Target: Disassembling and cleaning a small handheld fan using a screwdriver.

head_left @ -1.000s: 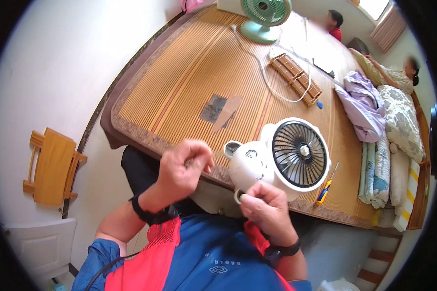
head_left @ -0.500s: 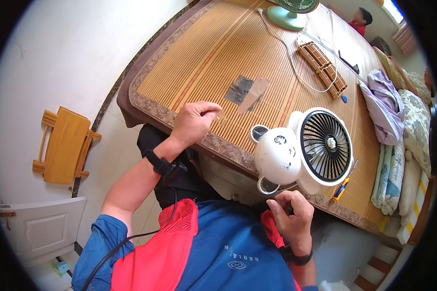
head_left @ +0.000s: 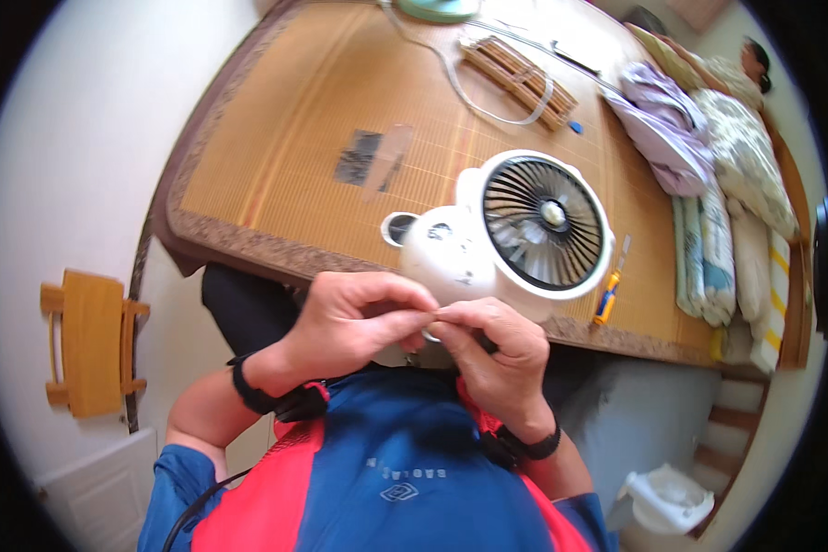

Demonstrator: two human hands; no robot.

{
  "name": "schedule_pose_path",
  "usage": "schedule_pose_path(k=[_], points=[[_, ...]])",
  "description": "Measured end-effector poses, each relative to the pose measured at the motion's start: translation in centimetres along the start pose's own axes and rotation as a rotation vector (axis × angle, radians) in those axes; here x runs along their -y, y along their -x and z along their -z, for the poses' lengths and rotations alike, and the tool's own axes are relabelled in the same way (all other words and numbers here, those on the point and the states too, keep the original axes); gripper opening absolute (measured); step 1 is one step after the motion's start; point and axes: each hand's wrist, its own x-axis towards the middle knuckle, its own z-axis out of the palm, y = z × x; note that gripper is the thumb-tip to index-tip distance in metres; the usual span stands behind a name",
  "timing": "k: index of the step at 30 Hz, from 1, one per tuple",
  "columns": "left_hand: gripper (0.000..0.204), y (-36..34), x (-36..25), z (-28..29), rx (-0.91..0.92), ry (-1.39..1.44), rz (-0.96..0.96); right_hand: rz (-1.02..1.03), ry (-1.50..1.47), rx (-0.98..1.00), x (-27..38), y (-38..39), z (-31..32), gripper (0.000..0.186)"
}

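My left hand (head_left: 363, 322) and my right hand (head_left: 497, 354) meet in front of my chest, fingertips pinched together. Whatever sits between them is too small or too hidden to make out. Just beyond the hands, at the near edge of a bamboo mat (head_left: 276, 175), lies a white bear-shaped fan. Its round head (head_left: 446, 248), with ears and worn dark markings, points toward me and is partly covered by my fingers. A black slatted grille (head_left: 547, 221) faces up. To its right rests a screwdriver (head_left: 607, 296) with a yellow and blue handle.
A dark patch (head_left: 357, 156) and a tan strip (head_left: 388, 161) lie on the mat. Farther off are a brown slatted piece (head_left: 520, 81), a pale cable (head_left: 460, 87) and a green base (head_left: 437, 7). Folded bedding (head_left: 681, 129) lines the right; a wooden stool (head_left: 92, 340) stands left.
My left hand has come right and my right hand has risen left, so their fingertips now meet. A small pale thing seen in the left fingers is now hidden. The whole view has shifted.
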Motion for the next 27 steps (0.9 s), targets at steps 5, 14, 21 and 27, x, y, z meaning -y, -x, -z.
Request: schedule_pose_path(k=[5,14,21,27], points=[[0.018,-0.5,-0.6,-0.4,0.125,0.102,0.085,-0.147,-0.013,-0.084,0.4,1.4,1.3,0.013],[0.017,-1.4,0.0,-2.7,0.046,-0.061,0.141,0.303,0.435,-0.098,-1.4,1.8,2.7,0.038],[0.011,-0.5,0.0,-2.8,-0.013,0.364,0.188,0.356,0.398,0.019,-0.8,1.6,2.8,0.048],[0.011,-0.9,-0.4,-0.6,-0.159,0.237,0.03,0.4,0.334,0.024,-0.7,2.1,3.1,0.038]])
